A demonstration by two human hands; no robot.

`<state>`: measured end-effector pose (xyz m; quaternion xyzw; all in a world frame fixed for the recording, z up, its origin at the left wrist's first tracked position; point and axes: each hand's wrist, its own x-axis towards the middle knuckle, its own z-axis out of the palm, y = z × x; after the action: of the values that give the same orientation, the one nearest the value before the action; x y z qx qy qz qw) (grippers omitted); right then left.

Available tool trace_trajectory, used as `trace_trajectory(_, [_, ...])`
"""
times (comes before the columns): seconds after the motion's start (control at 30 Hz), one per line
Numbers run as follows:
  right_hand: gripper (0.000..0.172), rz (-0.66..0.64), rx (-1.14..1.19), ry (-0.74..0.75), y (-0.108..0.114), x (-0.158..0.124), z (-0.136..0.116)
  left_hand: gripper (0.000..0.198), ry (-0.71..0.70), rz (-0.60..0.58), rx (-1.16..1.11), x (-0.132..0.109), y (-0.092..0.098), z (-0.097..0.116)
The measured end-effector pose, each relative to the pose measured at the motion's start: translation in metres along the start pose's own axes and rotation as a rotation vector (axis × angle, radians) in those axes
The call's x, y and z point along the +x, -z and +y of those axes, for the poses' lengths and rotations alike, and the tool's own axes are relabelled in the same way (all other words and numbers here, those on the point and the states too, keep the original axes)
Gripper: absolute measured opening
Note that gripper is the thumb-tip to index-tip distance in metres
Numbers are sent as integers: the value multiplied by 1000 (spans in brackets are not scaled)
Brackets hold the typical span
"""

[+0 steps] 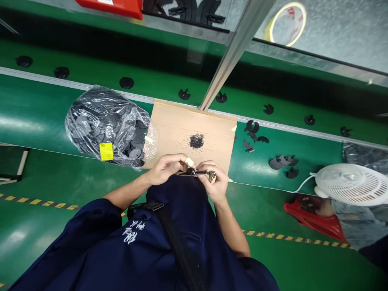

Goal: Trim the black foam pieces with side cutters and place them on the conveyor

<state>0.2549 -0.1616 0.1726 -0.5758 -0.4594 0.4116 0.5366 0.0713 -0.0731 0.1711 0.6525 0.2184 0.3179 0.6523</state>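
Close to my body, over the near edge of a cardboard sheet (169, 121), I hold a thin dark flat part (190, 172), seen nearly edge-on. Its raised black middle faces up between my hands. My left hand (165, 169) is closed at the part's left end, and a pale wrap covers one fingertip. Gripping the other end is my right hand (214, 180), with fingers bent round it and a similar pale covering on a finger. On the cardboard just beyond lies a heap of tiny black pieces (196, 141), with loose ones scattered about.
Left of the cardboard sits a clear plastic bag (106, 121) of black discs. Black curved parts (251, 127) lie on the right, near a white fan (354, 184). Black parts line the green belt (145, 87) behind. A metal post (233, 56) rises at the cardboard's back edge.
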Motion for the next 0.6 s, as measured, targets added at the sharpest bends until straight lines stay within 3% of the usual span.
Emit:
trace_trajectory(0.17, [30,-33,16,31,4,2,-2,35,88,-39,-59,2,-2,-3])
trace_trajectory(0.4, [34,-127,2,-36,9,4,-5,32,89,-156,-69,1,0,-6])
trace_trajectory(0.5, [32,-4,-41,-82,1,3,12,44,149,-107,-124,1,-2,-23])
trace_trajectory(0.6, [31,75,-97,-120,-6,4,49,52,268,24,-170,0,-9,-52])
